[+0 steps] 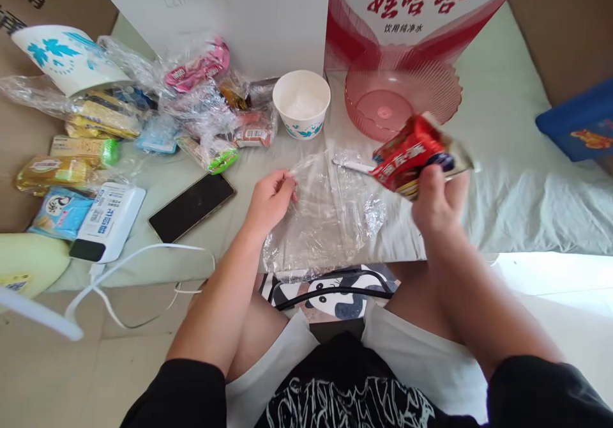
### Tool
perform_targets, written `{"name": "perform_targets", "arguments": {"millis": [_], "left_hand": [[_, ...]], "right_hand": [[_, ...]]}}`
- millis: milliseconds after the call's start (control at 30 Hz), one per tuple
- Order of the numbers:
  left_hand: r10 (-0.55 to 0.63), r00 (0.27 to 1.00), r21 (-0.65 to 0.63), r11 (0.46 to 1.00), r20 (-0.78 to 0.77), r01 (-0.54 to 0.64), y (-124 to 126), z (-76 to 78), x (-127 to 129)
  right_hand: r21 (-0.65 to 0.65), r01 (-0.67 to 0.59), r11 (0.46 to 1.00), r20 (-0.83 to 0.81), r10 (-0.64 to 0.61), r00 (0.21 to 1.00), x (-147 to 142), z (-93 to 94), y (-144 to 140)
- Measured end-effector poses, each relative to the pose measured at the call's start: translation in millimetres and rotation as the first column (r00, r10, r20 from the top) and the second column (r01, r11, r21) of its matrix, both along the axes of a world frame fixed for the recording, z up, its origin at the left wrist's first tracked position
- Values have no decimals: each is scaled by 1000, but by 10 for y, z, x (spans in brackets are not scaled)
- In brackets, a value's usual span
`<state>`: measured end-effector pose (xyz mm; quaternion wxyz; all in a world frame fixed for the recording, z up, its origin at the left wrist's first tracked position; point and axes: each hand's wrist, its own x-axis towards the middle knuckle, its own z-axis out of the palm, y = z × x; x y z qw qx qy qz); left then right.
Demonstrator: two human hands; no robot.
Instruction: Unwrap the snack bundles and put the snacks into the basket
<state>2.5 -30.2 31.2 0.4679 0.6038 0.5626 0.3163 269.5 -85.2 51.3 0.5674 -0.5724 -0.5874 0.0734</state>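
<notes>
The left hand (pixel 271 201) pinches the clear plastic bag (pixel 330 214); the right hand (pixel 438 201) grips a red snack packet (pixel 414 153) above the surface (pixel 502 179).

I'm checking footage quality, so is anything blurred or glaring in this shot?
Head view: the red snack packet in the right hand is motion-blurred; the clear plastic sheet pinched by the left hand shows glare; bright overexposure at the right floor edge.

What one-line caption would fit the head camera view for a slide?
Left hand pinches a clear plastic sheet while right hand holds a red snack packet above it.
</notes>
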Motion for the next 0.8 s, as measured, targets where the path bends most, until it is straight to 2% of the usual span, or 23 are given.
{"name": "perform_targets", "arguments": {"millis": [100, 133, 167, 233, 300, 333, 367, 400, 467, 533, 567, 633, 700, 767, 800], "left_hand": [[-61, 998, 32, 998, 22, 61, -18, 30, 9], [-78, 997, 41, 996, 27, 77, -17, 31, 13], [-90, 995, 46, 995, 29, 89, -14, 29, 17], [-103, 994, 49, 994, 30, 102, -2, 18, 26], [-107, 994, 51, 993, 36, 105, 10, 9, 32], [-109, 993, 52, 993, 43, 107, 13, 7, 32], [-111, 993, 52, 993, 50, 109, 14, 9, 28], [-114, 992, 54, 992, 56, 111, 12, 14, 22], [-121, 991, 59, 991, 63, 118, 5, 34, -1], [-119, 991, 63, 991, 68, 115, -3, 61, -31], [-119, 990, 62, 992, 72, 114, -7, 71, -45], [-118, 990, 60, 992, 83, 113, -19, 79, -63], [-118, 989, 80, 991, 92, 111, -40, 62, -57], [-105, 992, 141, 986, 68, 95, -75, 27, -22], [-90, 995, 183, 980, 46, 81, -97, 9, 4]], "right_hand": [[-3, 190, 982, 180, -187, 966, 142, 507, 267], [-63, 203, 977, 308, -174, 935, 170, 666, 407], [-177, 213, 961, 411, -125, 903, 188, 800, 567], [-393, 292, 872, 518, -53, 854, 191, 972, 905], [-548, 367, 751, 594, 42, 803, 159, 1023, 1191], [-605, 364, 708, 592, 94, 800, 130, 1018, 1282], [-640, 353, 683, 575, 121, 809, 92, 1001, 1327], [-648, 327, 688, 544, 116, 831, 45, 973, 1318], [-565, 264, 782, 456, 30, 889, -67, 882, 1141], [-369, 186, 910, 325, -61, 944, -178, 715, 802], [-299, 138, 944, 253, -61, 965, -224, 598, 607], [-306, 57, 950, 139, -15, 990, -296, 320, 242], [-446, -88, 891, 13, 104, 994, -341, 51, -14], [-481, -201, 854, -84, 183, 980, -364, -116, -129], [-456, -228, 860, -90, 210, 973, -367, -145, -142]]}}
